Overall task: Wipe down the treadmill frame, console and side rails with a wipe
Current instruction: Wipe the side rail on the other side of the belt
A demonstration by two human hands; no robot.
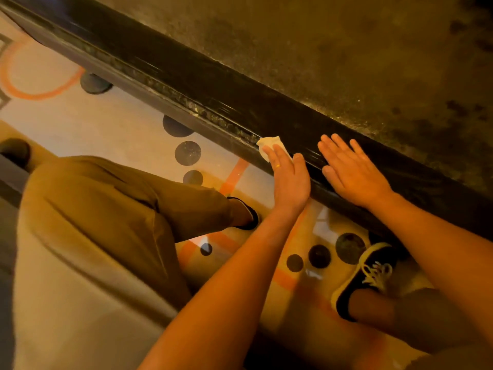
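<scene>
Left hand [289, 180] presses crumpled white wipe [269, 146] on dusty black side rail [202, 102].

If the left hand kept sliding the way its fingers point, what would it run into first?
The left hand presses a white crumpled wipe against the black glossy side rail. Its fingers point up-left along the rail, which looks free of obstacles ahead, though dusty; depth is hard to judge.

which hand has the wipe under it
The left hand presses the white wipe against the side rail. The right hand lies flat and bare on the rail.
</scene>
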